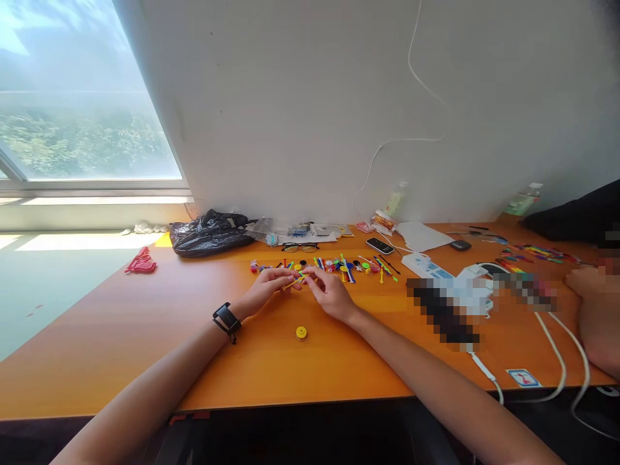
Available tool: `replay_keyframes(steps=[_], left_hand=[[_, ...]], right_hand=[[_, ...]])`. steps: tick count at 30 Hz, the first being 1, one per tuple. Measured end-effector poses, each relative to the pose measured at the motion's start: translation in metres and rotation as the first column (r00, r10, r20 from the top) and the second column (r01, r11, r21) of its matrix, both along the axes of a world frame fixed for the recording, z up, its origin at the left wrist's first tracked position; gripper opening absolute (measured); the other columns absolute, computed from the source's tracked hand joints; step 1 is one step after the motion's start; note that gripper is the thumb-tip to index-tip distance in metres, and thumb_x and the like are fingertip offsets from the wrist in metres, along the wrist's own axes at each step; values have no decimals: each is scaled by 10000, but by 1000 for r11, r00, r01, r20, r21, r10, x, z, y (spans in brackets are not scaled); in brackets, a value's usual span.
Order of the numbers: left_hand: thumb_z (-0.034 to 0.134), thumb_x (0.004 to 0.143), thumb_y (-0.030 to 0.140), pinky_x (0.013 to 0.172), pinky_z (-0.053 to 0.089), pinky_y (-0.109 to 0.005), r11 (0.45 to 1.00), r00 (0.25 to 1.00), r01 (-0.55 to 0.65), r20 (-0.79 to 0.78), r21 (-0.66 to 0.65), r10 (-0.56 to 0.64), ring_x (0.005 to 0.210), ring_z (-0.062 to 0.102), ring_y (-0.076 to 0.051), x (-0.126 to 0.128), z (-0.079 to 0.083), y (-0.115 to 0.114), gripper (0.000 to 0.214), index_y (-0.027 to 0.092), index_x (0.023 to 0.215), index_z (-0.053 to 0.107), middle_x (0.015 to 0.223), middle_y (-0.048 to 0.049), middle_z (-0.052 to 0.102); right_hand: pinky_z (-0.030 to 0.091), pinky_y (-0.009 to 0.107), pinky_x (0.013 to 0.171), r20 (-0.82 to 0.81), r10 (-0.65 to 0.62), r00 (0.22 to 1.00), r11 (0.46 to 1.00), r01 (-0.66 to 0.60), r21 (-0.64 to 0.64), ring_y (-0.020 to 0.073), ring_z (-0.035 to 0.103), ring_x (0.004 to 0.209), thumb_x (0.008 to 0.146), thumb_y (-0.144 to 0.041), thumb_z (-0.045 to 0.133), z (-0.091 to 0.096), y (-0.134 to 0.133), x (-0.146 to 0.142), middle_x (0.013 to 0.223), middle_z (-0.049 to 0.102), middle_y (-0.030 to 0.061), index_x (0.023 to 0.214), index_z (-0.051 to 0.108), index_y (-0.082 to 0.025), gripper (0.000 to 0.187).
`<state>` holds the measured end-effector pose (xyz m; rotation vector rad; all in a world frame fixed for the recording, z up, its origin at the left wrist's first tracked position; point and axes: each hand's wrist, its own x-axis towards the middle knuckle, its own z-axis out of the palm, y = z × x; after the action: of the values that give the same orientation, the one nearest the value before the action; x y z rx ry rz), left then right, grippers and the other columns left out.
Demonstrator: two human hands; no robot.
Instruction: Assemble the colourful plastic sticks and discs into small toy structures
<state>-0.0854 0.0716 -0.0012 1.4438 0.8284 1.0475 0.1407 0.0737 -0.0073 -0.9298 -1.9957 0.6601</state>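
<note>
My left hand and my right hand meet over the orange table, both pinching a thin yellow stick with a small green piece at its tip. A black watch sits on my left wrist. A yellow round wheel piece lies on the table just in front of my hands. Behind them spreads a row of several small coloured sticks and discs.
A black plastic bag, glasses, a phone, papers and bottles lie along the wall. White cables trail at the right, where another person's hand rests. A red object lies on the floor at left.
</note>
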Motion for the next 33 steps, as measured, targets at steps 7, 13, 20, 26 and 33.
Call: replay_keyframes(steps=[7, 13, 20, 26, 33], left_hand=[[849, 793, 308, 732, 488, -286, 951, 968, 144, 238, -273, -79, 752, 682, -169, -8, -6, 6, 289, 155, 1035, 809, 882, -104, 783], [884, 798, 335, 751, 488, -265, 965, 974, 151, 200, -213, -108, 821, 668, -159, -4, 5, -4, 352, 168, 1096, 799, 975, -100, 779], [867, 808, 480, 738, 477, -280, 989, 991, 110, 82, -100, -102, 790, 631, -164, 4, 6, -10, 380, 149, 964, 764, 893, -69, 725], [709, 908, 619, 631, 409, -256, 993, 992, 68, 116, -97, -56, 624, 444, -108, -5, -3, 7, 501, 166, 726, 600, 689, 0, 537], [608, 964, 576, 673, 478, -332, 974, 983, 157, 122, -163, -138, 661, 500, -162, -9, 6, 2, 427, 213, 749, 545, 719, -27, 511]], right_hand=[[436, 252, 638, 5, 15, 1000, 999, -15, -30, 168, 613, 656, 1057, -457, 502, -3, 0, 0, 786, 704, 22, 1188, 687, -210, 335], [396, 250, 578, 5, 79, 997, 986, -77, -148, 156, 536, 576, 1058, -571, 456, 0, -3, -1, 643, 616, -8, 1080, 682, -194, 441], [368, 266, 546, -54, 173, 983, 946, -181, -268, 157, 495, 538, 1005, -659, 509, 1, -7, -6, 548, 500, -42, 1035, 709, -176, 523], [417, 293, 564, -154, 51, 987, 961, -91, -261, 165, 492, 483, 1041, -651, 413, 10, -1, 0, 488, 488, -35, 1051, 726, -177, 568], [400, 266, 526, -169, 80, 982, 968, -117, -223, 148, 505, 497, 1031, -588, 495, 5, -4, -4, 573, 515, -50, 1282, 662, -197, 494]])
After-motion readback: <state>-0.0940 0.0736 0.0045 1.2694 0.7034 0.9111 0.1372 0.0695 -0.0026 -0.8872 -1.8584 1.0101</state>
